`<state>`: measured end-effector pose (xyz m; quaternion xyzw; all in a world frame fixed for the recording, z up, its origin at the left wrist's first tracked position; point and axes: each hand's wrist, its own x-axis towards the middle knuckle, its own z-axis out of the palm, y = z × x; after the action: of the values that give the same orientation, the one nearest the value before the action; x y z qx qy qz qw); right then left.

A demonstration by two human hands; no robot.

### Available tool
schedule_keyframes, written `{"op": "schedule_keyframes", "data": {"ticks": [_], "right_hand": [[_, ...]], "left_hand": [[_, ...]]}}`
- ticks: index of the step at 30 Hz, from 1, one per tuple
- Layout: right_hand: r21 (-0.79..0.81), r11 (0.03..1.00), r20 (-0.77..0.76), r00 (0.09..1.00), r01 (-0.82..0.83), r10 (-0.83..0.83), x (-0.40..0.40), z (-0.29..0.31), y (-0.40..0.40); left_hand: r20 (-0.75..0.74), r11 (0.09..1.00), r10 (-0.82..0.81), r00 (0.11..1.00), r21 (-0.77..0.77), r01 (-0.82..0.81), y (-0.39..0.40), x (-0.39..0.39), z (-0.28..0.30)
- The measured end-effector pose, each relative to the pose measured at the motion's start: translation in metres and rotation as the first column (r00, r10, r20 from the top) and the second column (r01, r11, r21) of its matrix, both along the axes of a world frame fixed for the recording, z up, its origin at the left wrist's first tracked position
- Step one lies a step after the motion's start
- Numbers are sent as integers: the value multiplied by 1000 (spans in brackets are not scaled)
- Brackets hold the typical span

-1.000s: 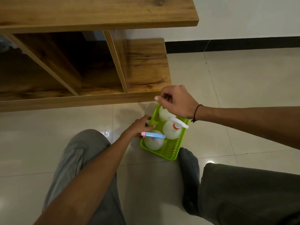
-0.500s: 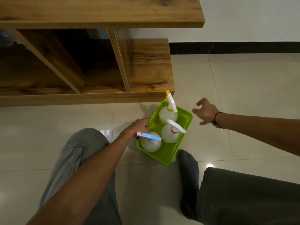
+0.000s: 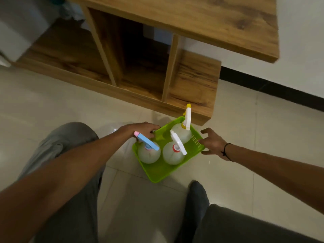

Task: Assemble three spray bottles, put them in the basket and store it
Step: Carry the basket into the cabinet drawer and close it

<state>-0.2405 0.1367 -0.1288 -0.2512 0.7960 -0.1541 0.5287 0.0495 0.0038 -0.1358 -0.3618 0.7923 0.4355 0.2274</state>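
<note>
the green basket [image 3: 158, 170] is sitting on the tiled floor [image 3: 245, 137] right in front of the wooden shelf [image 3: 194, 81], with all three spray bottles standing in it: blue-top bottle [image 3: 149, 152], red-collar bottle [image 3: 172, 155] and yellow-top bottle [image 3: 181, 132]. the left hand [image 3: 140, 128] is reaching in palm down with its fingers curled over the basket's left rim, gripping it. the right hand [image 3: 213, 142] is coming in from the other side with fingers spread and loose, fingertips touching the right wall but not clamped on it.
</note>
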Motion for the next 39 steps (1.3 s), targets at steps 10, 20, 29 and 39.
{"op": "schedule_keyframes", "data": {"ticks": [10, 20, 29, 39], "right_hand": [[-70, 939, 118, 932, -336, 342, 78, -35, -65], [-287, 680, -151, 733, -675, 664, 245, -47, -145], [-327, 495, -168, 565, -805, 808, 368, 64, -170], [-328, 374, -124, 432, -868, 893, 446, 308, -200]], "left_hand": [[70, 996, 20, 997, -83, -15, -41, 88, 7], [127, 888, 457, 880, -116, -445, -19, 249, 24], [129, 752, 659, 741, -120, -648, 28, 372, 135], [156, 613, 787, 597, -94, -784, 41, 434, 370]]}}
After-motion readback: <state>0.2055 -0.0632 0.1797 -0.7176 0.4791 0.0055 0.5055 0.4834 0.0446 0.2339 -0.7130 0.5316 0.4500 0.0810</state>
